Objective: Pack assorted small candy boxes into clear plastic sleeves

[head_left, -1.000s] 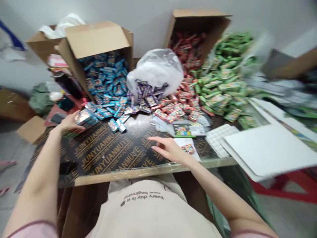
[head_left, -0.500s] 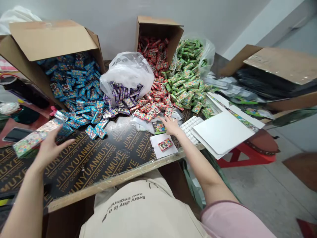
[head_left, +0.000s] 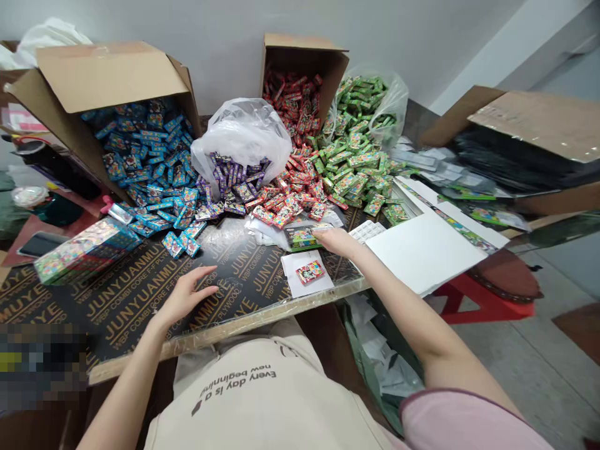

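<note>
My right hand (head_left: 336, 242) has its fingers closed at the right edge of a flat black-and-green printed packet (head_left: 299, 237), whose near edge looks tilted up off the table. Just in front of that packet, a small red printed box (head_left: 310, 272) lies on a white paper sheet (head_left: 291, 275). My left hand (head_left: 185, 295) hovers over the black plywood tabletop (head_left: 253, 269), thumb and fingers apart, holding nothing. Several blue boxes (head_left: 180, 244) lie beyond it. Piles of purple boxes (head_left: 239, 178), red boxes (head_left: 300, 181) and green boxes (head_left: 360, 159) spread across the back.
Cardboard cartons stand open at the back left (head_left: 112, 75), middle (head_left: 307, 42) and right (head_left: 539, 125). A long printed carton (head_left: 89, 250) lies at the left beside a phone (head_left: 42, 244). White cards (head_left: 426, 250) overhang the table's right edge near a red stool (head_left: 492, 306).
My left hand has moved right, away from the long printed carton, to the middle of the table. My right hand has gone from lying spread over the packet to gripping its right edge.
</note>
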`<action>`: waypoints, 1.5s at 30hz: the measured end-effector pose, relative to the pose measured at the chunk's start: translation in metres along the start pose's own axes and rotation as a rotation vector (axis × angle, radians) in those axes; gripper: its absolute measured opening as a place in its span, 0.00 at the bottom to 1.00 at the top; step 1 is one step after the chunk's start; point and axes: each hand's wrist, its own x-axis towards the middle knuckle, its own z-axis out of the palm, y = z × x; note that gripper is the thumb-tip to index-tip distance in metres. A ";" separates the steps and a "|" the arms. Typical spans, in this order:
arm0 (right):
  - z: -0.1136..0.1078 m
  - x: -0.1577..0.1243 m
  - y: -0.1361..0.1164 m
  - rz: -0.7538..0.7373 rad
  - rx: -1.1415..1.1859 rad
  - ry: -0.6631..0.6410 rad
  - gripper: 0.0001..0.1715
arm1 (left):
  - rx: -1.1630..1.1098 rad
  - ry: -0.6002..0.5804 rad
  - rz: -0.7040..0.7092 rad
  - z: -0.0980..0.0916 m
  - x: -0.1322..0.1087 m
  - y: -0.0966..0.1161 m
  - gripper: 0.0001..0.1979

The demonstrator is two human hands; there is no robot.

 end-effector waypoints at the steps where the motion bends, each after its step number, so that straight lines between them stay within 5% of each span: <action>1: -0.006 -0.006 -0.013 0.008 -0.019 0.027 0.19 | -0.071 -0.018 0.005 0.010 0.003 0.008 0.28; 4: -0.013 -0.024 -0.076 -0.026 0.045 0.210 0.23 | -0.364 0.017 0.016 0.048 0.015 0.033 0.39; 7: -0.007 -0.035 -0.157 -0.222 0.367 0.383 0.24 | -0.637 0.170 0.075 0.085 0.028 0.057 0.48; 11: -0.003 -0.031 -0.221 -0.426 0.742 0.467 0.20 | -0.946 0.257 0.006 0.102 0.030 0.072 0.32; 15: -0.017 -0.013 -0.212 -0.275 0.901 0.644 0.19 | -0.957 0.023 -0.033 0.089 0.011 0.065 0.27; 19: -0.030 0.001 -0.195 -0.320 0.940 0.531 0.20 | -0.991 -0.120 -0.055 0.079 -0.004 0.057 0.28; 25: -0.033 0.006 -0.184 -0.619 0.749 0.175 0.16 | -0.959 -0.077 -0.056 0.059 -0.006 0.057 0.37; 30: -0.031 0.011 -0.183 -0.659 0.689 0.009 0.17 | -0.880 -0.132 -0.061 0.047 -0.009 0.064 0.32; 35: -0.025 0.022 -0.191 -0.609 0.906 -0.004 0.29 | -0.909 -0.108 -0.094 0.046 -0.008 0.067 0.28; 41: -0.015 0.033 -0.198 -0.470 1.237 -0.088 0.24 | -0.979 0.007 -0.241 0.051 -0.011 0.069 0.17; 45: -0.014 0.031 -0.204 -0.350 1.119 0.169 0.21 | -0.932 0.062 -0.233 0.050 -0.005 0.064 0.15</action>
